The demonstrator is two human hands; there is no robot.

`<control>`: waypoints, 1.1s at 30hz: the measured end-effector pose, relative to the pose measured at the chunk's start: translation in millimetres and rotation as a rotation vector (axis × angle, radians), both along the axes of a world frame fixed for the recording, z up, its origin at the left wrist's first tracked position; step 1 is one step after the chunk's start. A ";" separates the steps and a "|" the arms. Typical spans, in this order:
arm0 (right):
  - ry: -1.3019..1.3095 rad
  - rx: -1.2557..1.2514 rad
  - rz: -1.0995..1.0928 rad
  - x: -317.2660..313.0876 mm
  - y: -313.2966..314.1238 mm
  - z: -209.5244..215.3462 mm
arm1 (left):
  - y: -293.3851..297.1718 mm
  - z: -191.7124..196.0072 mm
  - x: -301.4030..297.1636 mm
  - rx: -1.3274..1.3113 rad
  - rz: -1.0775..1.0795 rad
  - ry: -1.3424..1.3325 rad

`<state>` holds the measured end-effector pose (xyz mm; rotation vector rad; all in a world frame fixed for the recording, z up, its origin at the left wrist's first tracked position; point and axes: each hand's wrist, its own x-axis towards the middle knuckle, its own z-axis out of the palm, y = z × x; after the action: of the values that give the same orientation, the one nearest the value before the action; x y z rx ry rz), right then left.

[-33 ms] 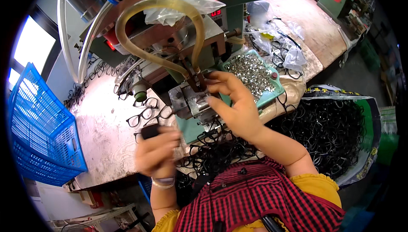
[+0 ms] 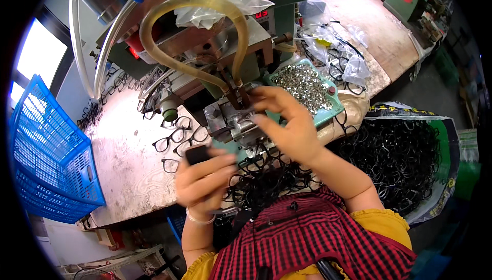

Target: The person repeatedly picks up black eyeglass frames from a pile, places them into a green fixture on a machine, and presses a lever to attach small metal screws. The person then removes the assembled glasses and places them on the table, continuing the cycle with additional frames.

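My right hand [image 2: 297, 131] reaches to the metal fixture [image 2: 240, 123] below two brown metal tips [image 2: 237, 98] of the machine. Its thumb and index finger are apart around the fixture's right side; anything small at the fingertips is too fine to make out. My left hand [image 2: 205, 182] is smeared by motion, fingers partly curled, left of and nearer me than the fixture. A black block-like piece [image 2: 197, 154] shows at its fingers; whether it is gripped or worn is unclear. Black eyeglass frames [image 2: 271, 182] lie heaped under both hands.
Small shiny metal parts [image 2: 302, 86] fill a teal tray [image 2: 335, 111] at the right. A large sack [image 2: 451, 177] of black frames stands beyond my right arm. Several spectacle frames [image 2: 178, 135] lie left of the fixture. A blue basket [image 2: 51, 152] stands far left. A yellowish hose [image 2: 195, 0] arches overhead.
My left hand has moved right toward the fixture, with the black piece along with it. My right hand has shifted slightly right, its fingers still at the fixture.
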<state>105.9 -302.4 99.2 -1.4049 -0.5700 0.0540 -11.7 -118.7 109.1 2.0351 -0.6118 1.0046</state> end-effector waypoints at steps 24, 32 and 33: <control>-0.432 -0.502 -0.604 81.4 -73.1 -91.2 | -8.2 -47.6 -36.0 0.108 0.478 -0.123; -0.050 -0.094 -0.476 86.1 -59.3 -98.7 | 162.5 -22.7 22.0 -0.136 0.887 0.153; -0.055 -0.109 -0.476 84.0 -55.1 -94.9 | 181.3 -37.6 35.8 0.035 0.872 0.196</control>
<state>189.9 -357.5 4.3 -1.6207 -0.2684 -0.3397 24.1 62.5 71.5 2.4324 0.4211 1.2319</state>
